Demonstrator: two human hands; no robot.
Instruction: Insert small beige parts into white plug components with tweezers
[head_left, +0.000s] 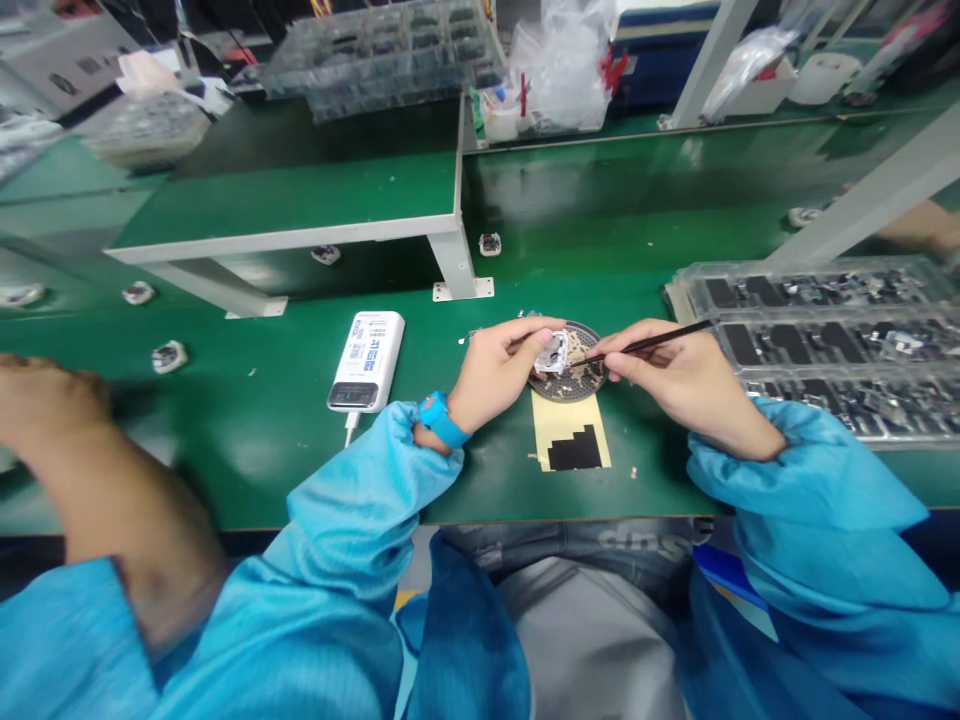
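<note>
Head view: my left hand [491,368] pinches the small grey part [555,352] over the round dish [583,378]; my right hand [667,372] grips the tweezers [651,343], seating a tiny piece — next needs steady aim, I judge.

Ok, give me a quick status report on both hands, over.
Left hand pinching small white part over round dish. Right hand holding thin black tool, tip at the part. A co-worker's forearm far left, well apart.
</note>
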